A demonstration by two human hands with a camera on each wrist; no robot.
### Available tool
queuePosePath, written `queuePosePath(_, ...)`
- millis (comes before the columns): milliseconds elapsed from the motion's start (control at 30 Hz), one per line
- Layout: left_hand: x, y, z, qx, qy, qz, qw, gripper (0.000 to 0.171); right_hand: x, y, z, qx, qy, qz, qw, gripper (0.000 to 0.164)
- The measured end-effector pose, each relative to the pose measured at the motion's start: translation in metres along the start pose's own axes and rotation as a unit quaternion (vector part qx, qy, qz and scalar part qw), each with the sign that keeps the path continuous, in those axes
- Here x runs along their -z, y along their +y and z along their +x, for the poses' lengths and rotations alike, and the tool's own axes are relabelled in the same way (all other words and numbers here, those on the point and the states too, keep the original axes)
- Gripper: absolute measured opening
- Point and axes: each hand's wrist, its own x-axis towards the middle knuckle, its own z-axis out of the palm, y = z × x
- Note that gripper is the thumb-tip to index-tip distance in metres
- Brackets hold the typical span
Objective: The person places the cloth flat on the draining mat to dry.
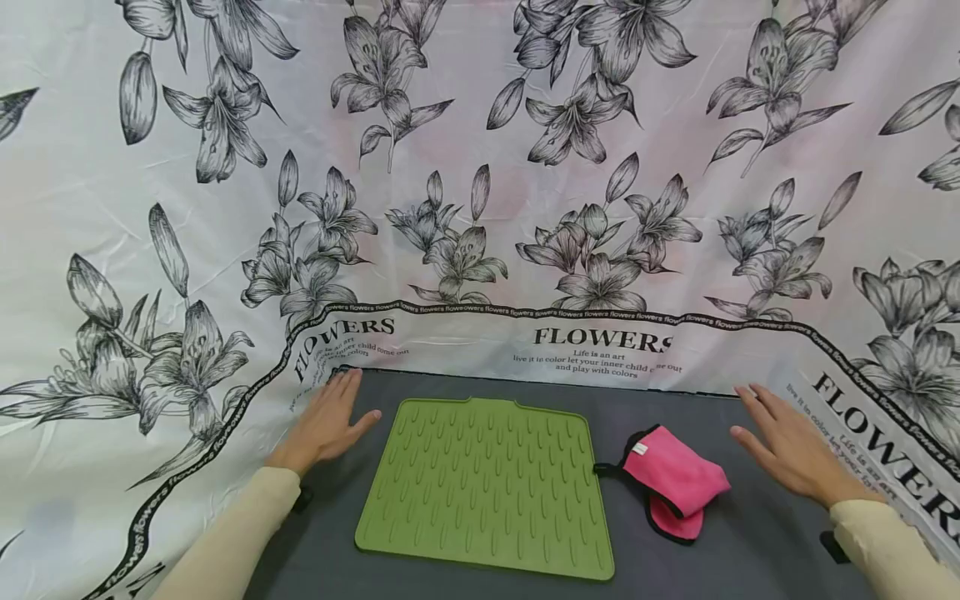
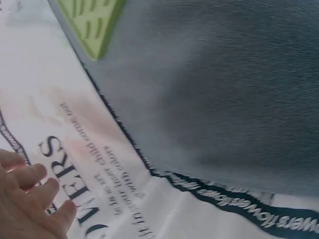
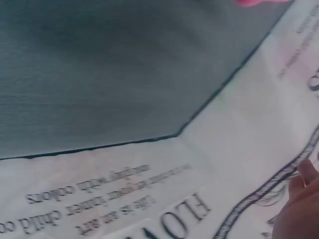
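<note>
Green mat [image 1: 487, 492]: lies flat on the grey table [image 1: 697, 575], between my two hands; seen from my head, it spans wider from 9 to 3 o'clock than it runs deep, its ridges pointing 12 to 6.
Left hand [image 1: 324, 427]: mine, nearer the mat, which sits between 3 and 4 o'clock from it; grip wide, holding nothing, thumb just beside the mat's 11 o'clock corner but apart from it.
Pink cloth [image 1: 682, 471]: loosely folded at 3 o'clock from the mat, its upper fold slanting from 10 to 4.
Right hand [image 1: 798, 457]: mine, nearer the cloth, which lies between 8 and 9 o'clock from it; grip wide, empty, thumb apart, not touching the cloth.
Dark loop [image 1: 607, 470]: the cloth's own, pointing to 9 o'clock, away from my right hand; it reaches the mat's edge, though I cannot tell whether they touch.
Deciding line: in my judgement, right palm to cloth, almost straight along 9 o'clock, folded body first, loop on the far side.
</note>
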Motion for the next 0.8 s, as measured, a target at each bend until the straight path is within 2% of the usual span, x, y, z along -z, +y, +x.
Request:
queuePosePath(233, 0.013, 0.014, 0.007, -0.024, -0.007, -0.012, 0.9996, 0.096, 0.012, -0.018, 0.015, -0.027, -0.042, 0.050, 0.997, 0.086)
queuePosePath(333, 0.017, 0.019, 0.008, -0.030, -0.013, -0.015, 0.9993, 0.094, 0.015, -0.025, 0.020, -0.031, -0.055, 0.056, 0.996, 0.087)
queuePosePath(567, 0.022, 0.025, 0.010, -0.037, -0.031, -0.037, 0.9981, 0.087, 0.019, -0.037, 0.025, -0.008, -0.062, 0.028, 0.998, 0.072)
queuePosePath(800, 0.020, 0.029, 0.008, -0.054, -0.072, -0.054, 0.9945, 0.065, 0.016, -0.048, 0.024, -0.002, -0.094, 0.029, 0.995, 0.060)
